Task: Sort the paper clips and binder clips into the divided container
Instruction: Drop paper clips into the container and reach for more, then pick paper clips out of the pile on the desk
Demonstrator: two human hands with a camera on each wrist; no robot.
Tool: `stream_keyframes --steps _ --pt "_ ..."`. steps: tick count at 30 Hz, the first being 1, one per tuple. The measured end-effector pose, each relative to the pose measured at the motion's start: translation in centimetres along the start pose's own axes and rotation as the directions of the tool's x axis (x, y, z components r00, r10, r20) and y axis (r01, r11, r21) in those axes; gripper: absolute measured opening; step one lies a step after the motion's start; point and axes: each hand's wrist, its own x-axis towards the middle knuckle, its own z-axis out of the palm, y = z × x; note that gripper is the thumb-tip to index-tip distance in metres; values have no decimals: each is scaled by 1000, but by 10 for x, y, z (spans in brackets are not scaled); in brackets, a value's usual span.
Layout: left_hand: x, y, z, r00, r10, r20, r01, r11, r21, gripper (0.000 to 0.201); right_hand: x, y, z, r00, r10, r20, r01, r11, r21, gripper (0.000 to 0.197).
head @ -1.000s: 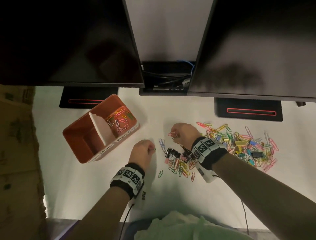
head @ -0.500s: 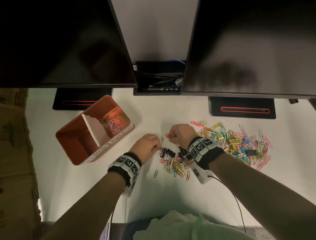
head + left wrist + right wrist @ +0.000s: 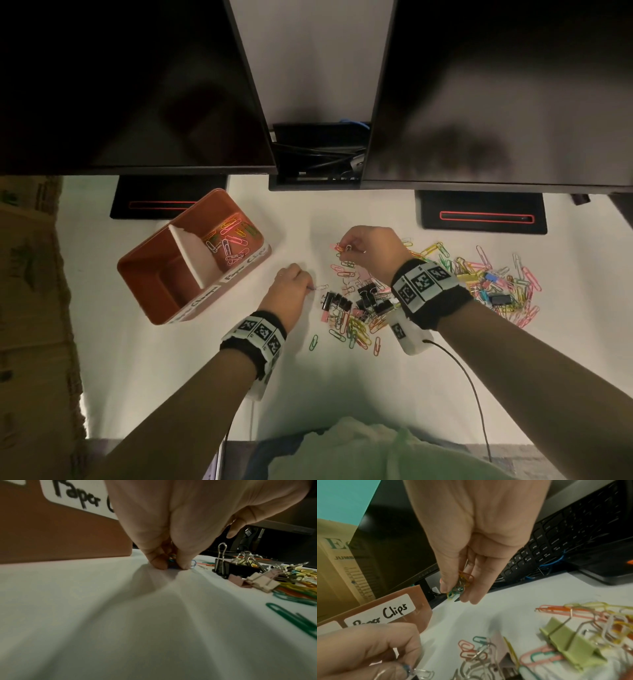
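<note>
Pinched a small bunch of coloured paper clips (image 3: 462,582) between thumb and fingertips of the right hand (image 3: 368,245), raised clear of the white table (image 3: 342,394) above the far edge of the mixed heap (image 3: 356,308); probably gathered as several at once to save trips to the box. Pressed thumb and forefinger of the left hand (image 3: 287,291) together, tips down on the table, onto a single paper clip (image 3: 173,561) at the heap's left fringe; nipped that low, most likely, for want of any other purchase on flat thin wire. Left the black binder clips (image 3: 337,301) untouched just right of that hand, among more paper clips, with a second, wider scatter (image 3: 479,274) lying further right behind the right wrist. Set the brown divided container (image 3: 147,287) at an angle on the left, near the left hand and apart from the heap, presumably for a short reach. Read "Paper Clips" on the label (image 3: 385,614) of its far compartment, already holding a shallow layer of paper clips (image 3: 229,240) beyond the white divider (image 3: 191,253); found no clips in the near compartment. Judged the sorting early, paper clips first, binder clips not yet begun
</note>
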Motion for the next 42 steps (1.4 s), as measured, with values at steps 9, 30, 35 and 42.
stream_keyframes --steps 9,30,35,42 --pt "-46 -5 -76 903 -75 -423 -40 966 -255 5 9 -75 5 976 -218 15 219 975 -45 20" --pt "-31 25 -45 989 83 126 -41 952 -304 50 -23 2 -6 994 -19 105 55 936 -349 30" --pt "-18 41 -16 972 65 225 -6 967 -253 52 -39 26 1 971 12 240 88 912 -401 42" --pt "-17 31 -17 998 -47 45 60 927 -370 33 -40 43 11 973 -23 229 101 937 -334 9"
